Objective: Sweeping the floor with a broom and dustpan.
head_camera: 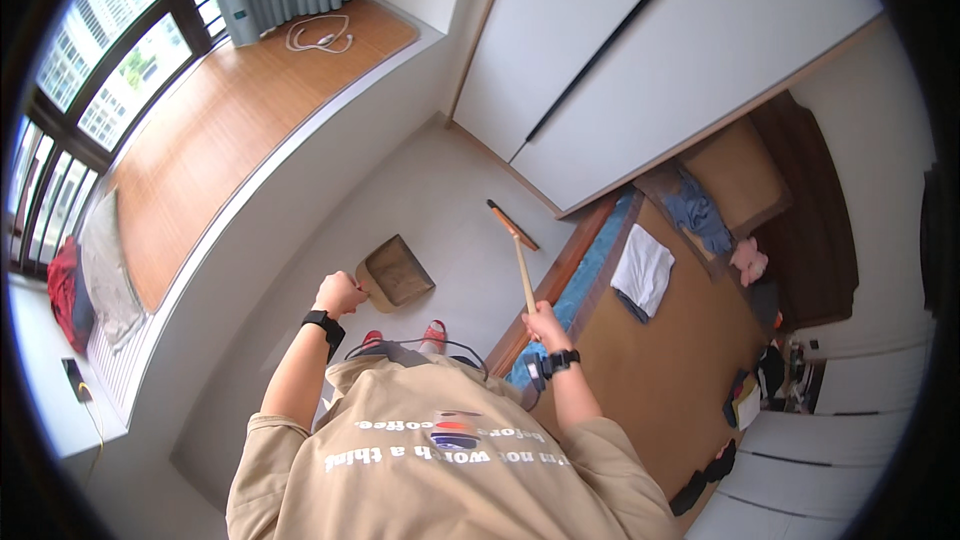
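My left hand (342,294) grips the handle end of a tan dustpan (403,275), whose inside looks brown and dusty. The pan sits over the pale floor just ahead of my feet. In my right hand (546,326) is the light wooden stick of a broom (524,270). Its narrow orange and black head (513,225) is at floor level near the wardrobe, apart from the dustpan. Whether the pan touches the floor, I cannot tell.
A bed (637,382) with a wooden side rail borders my right, bearing folded white cloth (643,270) and a pink plush toy (748,261). White wardrobe doors (600,82) rise ahead. Along the left runs a window ledge (225,150) with a white cable (324,37) and a grey cushion (112,270).
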### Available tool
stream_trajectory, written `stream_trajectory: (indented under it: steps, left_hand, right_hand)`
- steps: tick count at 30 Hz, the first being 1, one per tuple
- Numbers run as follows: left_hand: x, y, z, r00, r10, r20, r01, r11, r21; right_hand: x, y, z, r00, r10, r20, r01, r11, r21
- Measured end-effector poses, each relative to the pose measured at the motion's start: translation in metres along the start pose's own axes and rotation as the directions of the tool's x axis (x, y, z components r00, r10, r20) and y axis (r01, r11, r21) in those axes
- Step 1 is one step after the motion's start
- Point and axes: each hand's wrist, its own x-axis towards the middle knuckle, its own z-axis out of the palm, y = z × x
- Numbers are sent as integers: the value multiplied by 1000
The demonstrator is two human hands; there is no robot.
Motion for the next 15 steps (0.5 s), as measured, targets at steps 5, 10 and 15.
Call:
stream_trajectory:
  steps: [5, 10, 15]
  left_hand:
    - [-10, 6, 13, 999, 50, 16, -51, 997, 63]
    - [18, 3, 5, 996, 34, -81, -21, 987, 158]
    - [30, -15, -18, 998, 18, -61, -13, 996, 87]
  right_hand:
    - [46, -8, 57, 990, 102, -100, -112, 988, -102]
    - [-2, 16, 80, 970, 128, 208, -48, 934, -354]
    - [-58, -1, 30, 869, 172, 465, -317, 914, 254]
